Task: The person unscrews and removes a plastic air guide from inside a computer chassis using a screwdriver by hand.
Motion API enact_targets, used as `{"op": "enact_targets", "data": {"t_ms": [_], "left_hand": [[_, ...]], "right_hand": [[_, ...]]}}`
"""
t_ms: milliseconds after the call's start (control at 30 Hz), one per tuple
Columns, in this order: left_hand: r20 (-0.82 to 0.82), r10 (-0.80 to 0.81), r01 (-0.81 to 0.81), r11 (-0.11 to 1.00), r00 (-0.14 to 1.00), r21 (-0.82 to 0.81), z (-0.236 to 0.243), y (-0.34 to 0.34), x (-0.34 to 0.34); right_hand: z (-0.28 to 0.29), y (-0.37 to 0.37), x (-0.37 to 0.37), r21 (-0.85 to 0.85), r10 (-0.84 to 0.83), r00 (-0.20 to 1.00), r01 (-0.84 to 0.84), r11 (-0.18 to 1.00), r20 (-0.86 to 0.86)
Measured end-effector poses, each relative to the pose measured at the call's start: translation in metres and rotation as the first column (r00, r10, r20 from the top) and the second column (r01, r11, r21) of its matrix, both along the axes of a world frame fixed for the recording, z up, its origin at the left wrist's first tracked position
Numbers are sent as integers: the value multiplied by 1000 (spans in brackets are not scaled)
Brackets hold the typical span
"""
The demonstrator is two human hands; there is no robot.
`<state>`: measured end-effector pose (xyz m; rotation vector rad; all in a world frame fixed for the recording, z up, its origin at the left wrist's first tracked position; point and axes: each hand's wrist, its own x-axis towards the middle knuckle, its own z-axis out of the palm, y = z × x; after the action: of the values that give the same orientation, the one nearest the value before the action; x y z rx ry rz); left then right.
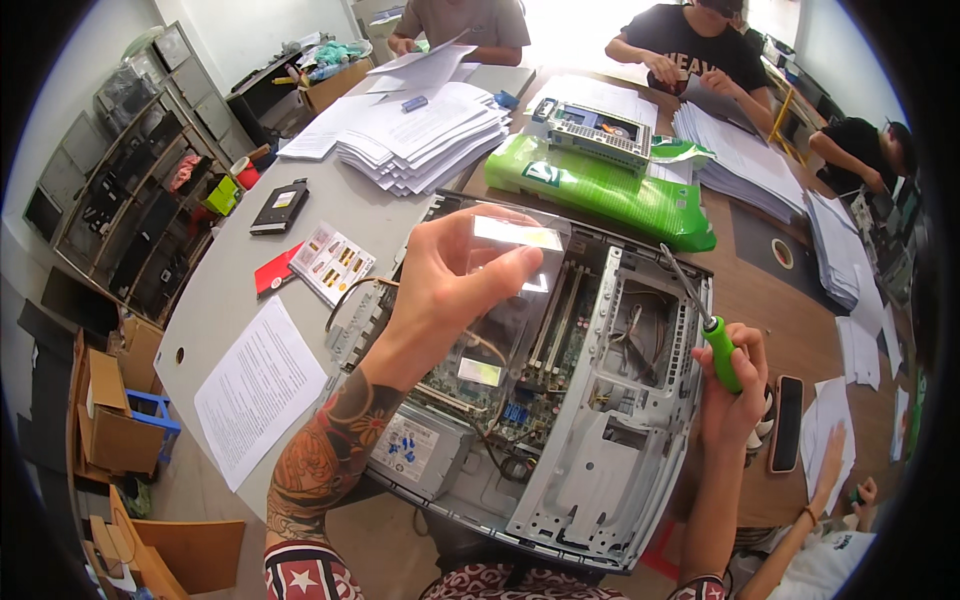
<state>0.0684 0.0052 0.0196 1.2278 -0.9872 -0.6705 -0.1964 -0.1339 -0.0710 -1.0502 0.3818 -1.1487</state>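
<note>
My left hand (455,265) pinches a clear plastic case (498,325) between thumb and fingers, and light glints off its surface. It is held above an opened desktop computer (575,470), whose green circuit board (555,365) shows through and around the plastic. In my right hand (738,395), fingers wrap round the green handle of a screwdriver (722,355). Its metal shaft points up and left over the computer's right edge. A silver power supply (410,455) sits in the near left corner of the computer. A metal drive bracket (620,380) runs along its right side.
Beyond the computer lie a green plastic package (600,200) with a metal drive cage (600,135) on it, and paper stacks (420,135). A black drive (279,207), a printed sheet (260,390) and a phone (787,425) lie around. Other people sit across and at the right.
</note>
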Motion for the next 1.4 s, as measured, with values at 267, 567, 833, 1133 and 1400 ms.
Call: {"op": "enact_targets", "data": {"t_ms": [267, 567, 833, 1133, 1400], "left_hand": [[-107, -87, 80, 994, 990, -73, 7, -1, 0], [-93, -25, 17, 996, 995, -86, 0, 6, 4], [57, -6, 5, 1000, 998, 15, 3, 3, -1], [-20, -99, 97, 992, 995, -83, -4, -2, -3], [26, -23, 23, 1000, 999, 1, -2, 0, -2]], "right_hand": [[15, 3, -9, -29, -55, 998, 54, 998, -24], [1, 1, 1, -9, -5, 1000, 5, 1000, -1], [1, 0, 1, -24, -1, 1000, 1, 1000, -4], [-4, -2, 4, -134, -26, 999, 23, 991, -23], [19, 16, 22, -233, -33, 999, 25, 972, -32]]}}
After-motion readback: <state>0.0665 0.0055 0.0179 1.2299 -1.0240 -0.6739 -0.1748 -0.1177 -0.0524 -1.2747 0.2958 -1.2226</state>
